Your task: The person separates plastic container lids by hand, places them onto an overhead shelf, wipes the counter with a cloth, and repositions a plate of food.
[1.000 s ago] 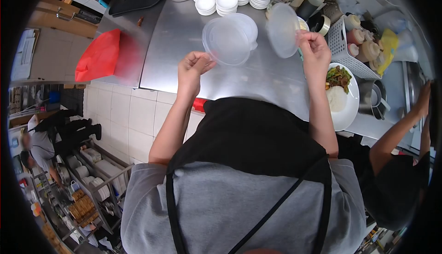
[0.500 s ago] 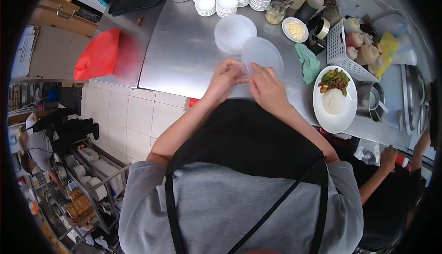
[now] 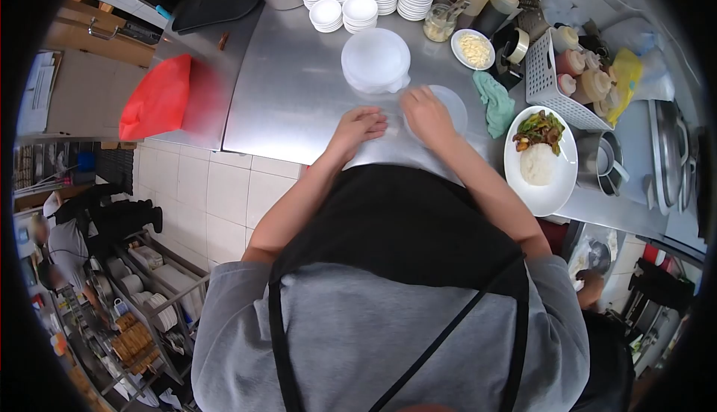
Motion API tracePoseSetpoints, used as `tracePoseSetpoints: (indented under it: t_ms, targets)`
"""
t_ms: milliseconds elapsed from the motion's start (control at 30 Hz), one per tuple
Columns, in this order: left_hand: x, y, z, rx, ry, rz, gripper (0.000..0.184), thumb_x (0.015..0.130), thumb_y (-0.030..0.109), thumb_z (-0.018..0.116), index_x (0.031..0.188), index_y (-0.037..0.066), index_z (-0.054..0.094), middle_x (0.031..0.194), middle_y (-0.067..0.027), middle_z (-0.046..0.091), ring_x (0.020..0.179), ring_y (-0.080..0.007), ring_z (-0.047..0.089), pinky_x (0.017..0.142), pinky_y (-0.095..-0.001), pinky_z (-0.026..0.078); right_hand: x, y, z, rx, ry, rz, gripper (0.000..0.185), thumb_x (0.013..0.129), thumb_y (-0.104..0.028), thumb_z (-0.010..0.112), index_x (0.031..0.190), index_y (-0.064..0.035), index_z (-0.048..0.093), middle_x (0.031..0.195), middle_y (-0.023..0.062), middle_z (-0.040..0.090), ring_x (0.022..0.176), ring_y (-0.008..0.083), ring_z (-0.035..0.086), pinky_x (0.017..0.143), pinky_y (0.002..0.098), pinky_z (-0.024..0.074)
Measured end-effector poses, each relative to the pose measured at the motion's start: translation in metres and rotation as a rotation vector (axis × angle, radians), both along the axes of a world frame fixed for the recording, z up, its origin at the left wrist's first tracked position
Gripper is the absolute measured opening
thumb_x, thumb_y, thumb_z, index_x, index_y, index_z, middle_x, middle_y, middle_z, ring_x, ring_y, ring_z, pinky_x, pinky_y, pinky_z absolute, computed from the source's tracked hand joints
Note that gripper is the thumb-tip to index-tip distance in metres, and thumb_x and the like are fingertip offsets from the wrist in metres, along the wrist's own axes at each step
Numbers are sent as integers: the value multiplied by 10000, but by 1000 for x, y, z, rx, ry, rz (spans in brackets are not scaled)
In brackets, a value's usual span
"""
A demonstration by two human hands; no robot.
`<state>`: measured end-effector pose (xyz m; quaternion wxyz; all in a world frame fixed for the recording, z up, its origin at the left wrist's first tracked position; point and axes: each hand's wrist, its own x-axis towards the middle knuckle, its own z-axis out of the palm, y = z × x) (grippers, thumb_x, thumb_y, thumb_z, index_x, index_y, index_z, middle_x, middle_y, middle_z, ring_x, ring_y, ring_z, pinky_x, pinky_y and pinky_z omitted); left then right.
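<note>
My left hand hovers over the front of the steel counter, fingers a little bent and apart, holding nothing I can see. My right hand has its fingers curled over the left side of a clear round plastic lid; its fingertips are hidden. Just behind both hands is a stack of translucent round plastic lids, with a small tab at its lower right edge.
White dish stacks line the back. To the right are chopped garlic, a green cloth, a rice plate and a bottle basket. A red bag lies left. Another person's hand shows lower right.
Both hands were together at the lid's edge; now they are apart, the left clear of it. The lid has shifted right and nearer. The person at right has moved back.
</note>
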<state>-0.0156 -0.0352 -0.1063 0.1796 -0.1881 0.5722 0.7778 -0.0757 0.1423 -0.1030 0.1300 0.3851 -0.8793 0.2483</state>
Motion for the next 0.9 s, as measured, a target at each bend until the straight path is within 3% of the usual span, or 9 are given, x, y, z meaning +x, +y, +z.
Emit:
tracePoseSetpoints:
  t_ms: [67,133,267,367,433,467,533,733,900]
  targets:
    - [5,-10,9,-4,-2,42,279,867,112,475,1102,-38,478,990,-126,581,891,-205,581,792,-322,474,-25,-20,5,-79,41,21,139,690,-66,557,818,-14,549,867,104,540,855,280,509,702,361,445]
    - [7,-16,19,-25,17,58,270,869,115,485,1087,-44,482,998,-134,575,896,-202,577,790,-315,477,-39,-35,18,231,84,49,143,668,-79,559,801,-28,553,869,87,520,875,262,502,702,350,440]
    - [4,-22,36,-133,111,113,255,873,121,481,1060,-49,514,1015,-135,578,957,-213,569,862,-343,449,-54,-46,30,385,89,87,111,693,-69,558,800,-39,559,868,73,501,889,238,496,698,349,437]
    - [-2,-21,51,-167,287,144,301,879,129,487,1121,-49,502,1061,-152,566,980,-221,560,870,-336,446,-52,-49,67,100,14,-20,65,728,-52,558,791,-37,558,841,70,520,845,248,514,690,354,440]
    - [-5,-10,77,-129,354,191,325,880,127,490,1154,-48,482,1082,-160,558,983,-223,559,866,-331,451,-45,-47,86,-184,-295,-58,54,787,-47,547,832,-24,567,834,56,562,781,197,550,670,313,446]
    - [-5,-5,89,-91,424,229,352,881,125,493,1186,-48,461,1103,-168,549,986,-226,559,862,-326,456,-39,-46,93,-185,-296,-59,54,787,-47,547,832,-24,567,834,56,562,781,197,550,670,313,446]
    - [-3,0,106,-88,437,230,349,877,117,499,1183,-48,465,1106,-168,547,980,-222,561,851,-321,466,-26,-42,104,-430,-777,-63,111,810,-60,554,904,-7,577,849,52,592,747,125,559,655,257,444]
    - [12,7,132,-100,438,244,264,836,29,540,1089,-44,551,1027,-143,587,896,-173,585,796,-281,500,17,-28,124,-712,-886,40,219,776,-61,620,979,7,572,878,45,590,786,88,549,675,218,449]
    - [29,6,140,-122,429,213,265,818,23,567,1075,-44,560,1013,-145,592,896,-172,584,790,-296,506,41,-26,139,-708,-826,23,280,735,-59,669,990,3,572,878,46,586,801,96,550,705,228,457]
